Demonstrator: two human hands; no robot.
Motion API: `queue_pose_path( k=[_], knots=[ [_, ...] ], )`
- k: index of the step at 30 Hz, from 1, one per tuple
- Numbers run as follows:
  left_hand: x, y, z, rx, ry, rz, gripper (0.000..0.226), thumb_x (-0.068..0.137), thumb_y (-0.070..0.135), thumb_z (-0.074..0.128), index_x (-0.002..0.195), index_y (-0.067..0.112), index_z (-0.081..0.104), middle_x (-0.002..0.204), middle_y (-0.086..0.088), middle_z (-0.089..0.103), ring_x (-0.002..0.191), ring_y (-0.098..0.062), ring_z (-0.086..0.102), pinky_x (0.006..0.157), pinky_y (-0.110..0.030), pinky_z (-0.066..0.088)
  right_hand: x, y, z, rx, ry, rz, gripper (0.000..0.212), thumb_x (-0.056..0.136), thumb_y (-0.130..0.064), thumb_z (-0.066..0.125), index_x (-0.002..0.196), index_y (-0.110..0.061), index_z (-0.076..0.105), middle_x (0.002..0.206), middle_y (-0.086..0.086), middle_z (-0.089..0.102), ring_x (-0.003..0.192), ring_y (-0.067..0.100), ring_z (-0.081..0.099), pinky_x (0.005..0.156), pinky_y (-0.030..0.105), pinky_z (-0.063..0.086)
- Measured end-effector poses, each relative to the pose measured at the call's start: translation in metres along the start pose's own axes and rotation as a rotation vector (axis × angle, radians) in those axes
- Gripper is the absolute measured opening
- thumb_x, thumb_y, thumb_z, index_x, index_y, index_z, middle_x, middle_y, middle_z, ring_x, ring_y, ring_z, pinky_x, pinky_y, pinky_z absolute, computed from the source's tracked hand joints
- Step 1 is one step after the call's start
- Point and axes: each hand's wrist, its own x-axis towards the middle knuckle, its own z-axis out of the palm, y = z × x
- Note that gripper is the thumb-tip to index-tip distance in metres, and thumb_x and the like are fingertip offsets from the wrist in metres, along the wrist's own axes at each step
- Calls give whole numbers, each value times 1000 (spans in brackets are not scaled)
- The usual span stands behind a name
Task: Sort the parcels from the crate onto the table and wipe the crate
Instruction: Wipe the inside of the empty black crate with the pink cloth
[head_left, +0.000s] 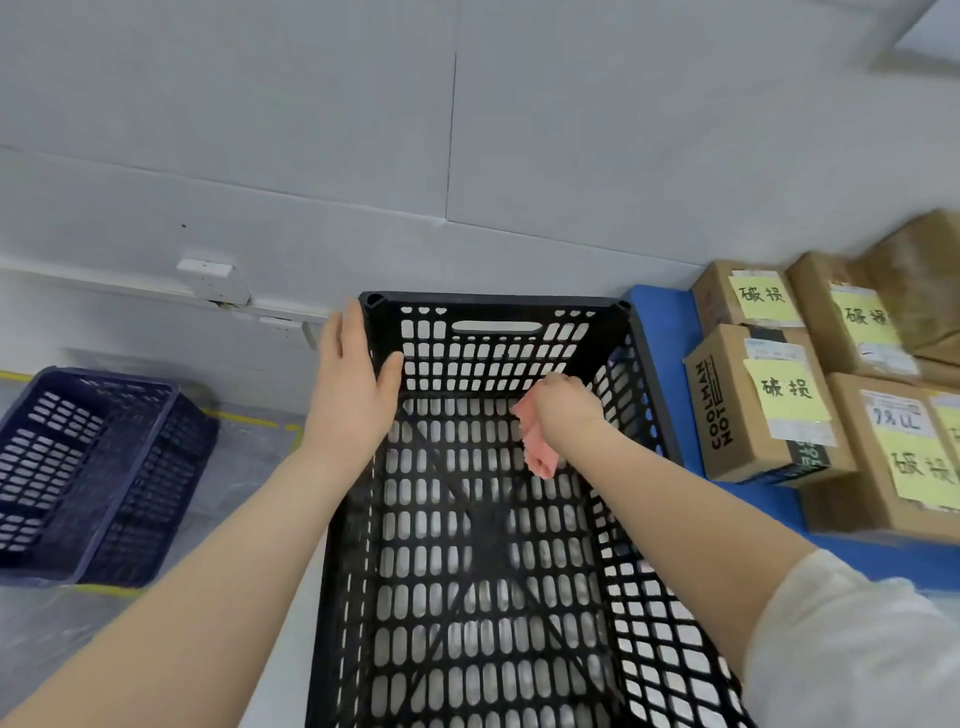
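A black perforated plastic crate (493, 317) stands in front of me with nothing but my arm and a cloth inside it. My left hand (353, 379) grips its far left corner, thumb inside the wall, fingers outside. My right hand (561, 410) reaches into the crate near the far right corner and holds a pink cloth (537, 447) bunched in its fingers, close to the crate's inner wall. Several brown cardboard parcels (763, 405) with yellow handwritten labels sit on the blue table (670, 338) to the right.
A second, dark blue crate (98, 467) stands on the floor at the left, beside yellow floor tape. A grey wall with a white bracket (208, 280) runs behind both crates. The parcels crowd the table's right side.
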Motion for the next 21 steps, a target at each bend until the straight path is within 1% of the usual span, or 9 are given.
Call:
queue_pose_path(
  k=[2, 4, 6, 9, 12, 14, 18, 20, 21],
  knots=[
    [-11, 1, -8, -30, 44, 49, 63, 100, 26, 45, 153, 14, 13, 158, -12, 11, 145, -26, 15, 116, -34, 17, -9, 5, -15, -42, -49, -45, 60, 72, -26, 78, 127, -16, 56, 125, 9, 47, 118, 34, 44, 89, 48, 48],
    [-31, -4, -13, 112, -36, 48, 65, 97, 29, 48, 152, 23, 15, 155, -10, 18, 136, -33, 33, 109, -44, 31, -20, 5, -42, -124, -163, -102, 72, 58, -37, 83, 123, -24, 56, 116, 6, 46, 109, 33, 46, 84, 49, 49],
    [-61, -10, -11, 305, -159, -22, 70, 92, 22, 52, 151, 28, 16, 146, -13, 26, 105, -41, 53, 86, -46, 46, -29, 7, -70, -222, -242, -163, 80, 47, -44, 80, 122, -30, 56, 109, 4, 47, 99, 30, 47, 82, 48, 51],
    [-85, -12, -5, 354, -177, -101, 73, 84, 6, 51, 149, 23, 24, 127, -17, 36, 71, -31, 42, 66, -36, 37, -45, 19, -90, -225, 93, -143, 57, 47, -30, 82, 100, -32, 62, 104, 8, 47, 95, 30, 48, 65, 37, 47],
    [-82, -13, -3, 339, -152, -114, 73, 82, 1, 48, 148, 23, 27, 120, -18, 40, 71, -30, 38, 66, -35, 34, -59, 24, -74, -466, 480, -69, 59, 61, -17, 74, 118, -12, 61, 120, 20, 50, 107, 39, 50, 83, 43, 46],
    [-82, -14, -2, 332, -135, -114, 72, 81, -1, 47, 147, 22, 29, 116, -17, 41, 70, -30, 39, 65, -35, 34, -65, 17, -52, -595, 405, -41, 57, 78, -24, 65, 132, -10, 53, 136, 24, 42, 120, 42, 43, 95, 45, 42],
    [-83, -16, 1, 330, -105, -108, 71, 82, 0, 46, 146, 24, 30, 109, -15, 41, 69, -31, 41, 64, -37, 35, -38, 4, -9, -588, 175, 21, 39, 86, -26, 59, 122, -11, 61, 132, 18, 45, 109, 33, 46, 80, 34, 47],
    [-81, -17, 2, 343, -93, -113, 70, 82, 0, 45, 146, 25, 30, 106, -14, 41, 68, -32, 41, 64, -38, 35, -17, 1, 11, -316, 118, 81, 38, 88, -20, 55, 125, -15, 58, 134, 12, 45, 118, 28, 43, 91, 14, 37],
    [-82, -17, 2, 347, -89, -119, 70, 82, 0, 44, 146, 25, 30, 105, -13, 40, 68, -32, 41, 64, -39, 35, -8, 1, 17, -272, 143, 68, 39, 89, -17, 51, 127, -20, 56, 136, 9, 45, 123, 23, 41, 86, 4, 29]
  ],
)
